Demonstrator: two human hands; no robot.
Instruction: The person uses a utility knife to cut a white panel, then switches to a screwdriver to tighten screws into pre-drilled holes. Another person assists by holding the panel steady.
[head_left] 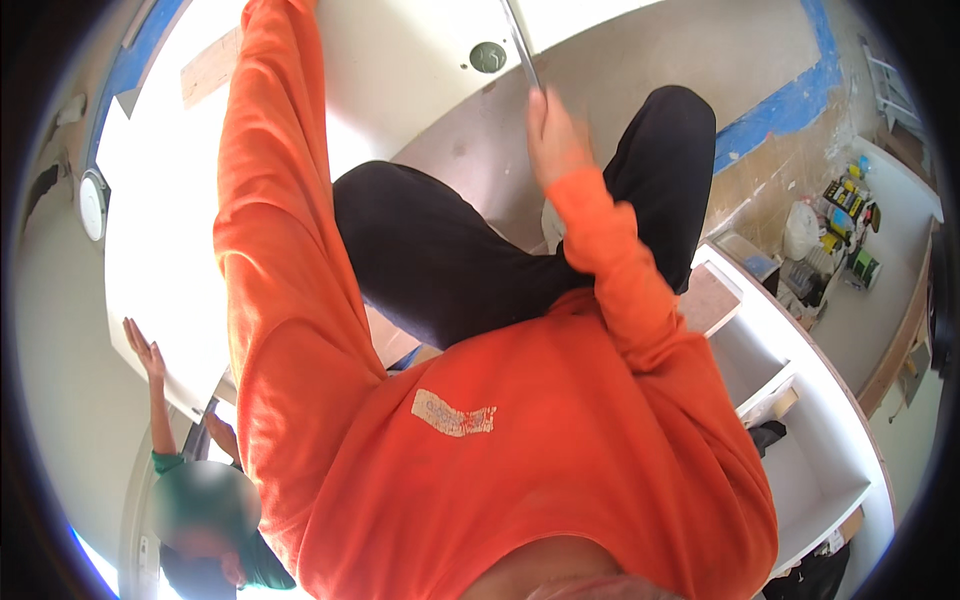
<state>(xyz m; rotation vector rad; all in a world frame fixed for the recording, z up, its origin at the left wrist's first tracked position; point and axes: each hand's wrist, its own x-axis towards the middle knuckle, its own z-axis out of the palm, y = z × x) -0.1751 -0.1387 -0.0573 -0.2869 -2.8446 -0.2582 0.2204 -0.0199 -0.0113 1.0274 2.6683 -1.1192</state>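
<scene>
My right hand (pixel 558 138) is closed around the lower end of a thin silver metal bar (pixel 522 48), which runs up and out of the upper edge. The bar lies across a white panel (pixel 410 55). Close to the bar, a round dark hole (pixel 487 57) sits in that panel, with small holes beside it. My left arm (pixel 275 170), in an orange sleeve, stretches up along the bright white surface on the left. The picture's edge cuts off my left hand, so its fingers do not show. My knees, in black trousers, are bent between my arms.
At the lower left a co-worker in green (pixel 180 495) has a raised hand (pixel 145 350) against a large white board (pixel 160 270). White shelving (pixel 825 470) stands close on my right. Beyond it, tools and supplies (pixel 835 235) crowd a counter. Blue tape (pixel 790 115) borders the brownish surface.
</scene>
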